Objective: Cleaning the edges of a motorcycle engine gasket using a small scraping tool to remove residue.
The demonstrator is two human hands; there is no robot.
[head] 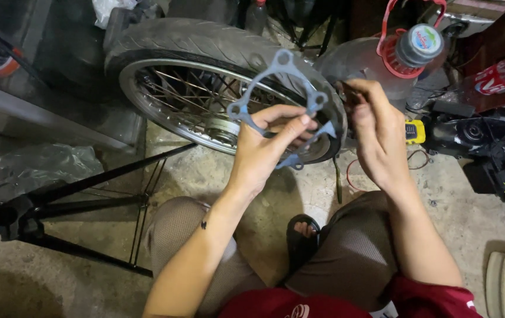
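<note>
1. Head view — the left hand [264, 147] holds a thin blue-grey gasket [285, 94] up in front of a spoked wheel [205, 76], fingers closed on its lower edge. The gasket is ring-shaped with bolt-hole lugs, tilted toward the camera, well above the floor [87, 282].
2. The right hand [376, 129] sits just beside the gasket's right rim, fingers curled narrow; it seems to pinch something small and dark, though I cannot tell what.
3. Judged step: the gasket is being checked or cleaned in hand — not yet fitted to any part.
4. The next move calls for a steady left grip while the right works along the rim; such a thin sheet would likely bend or tear if pulled.
</note>
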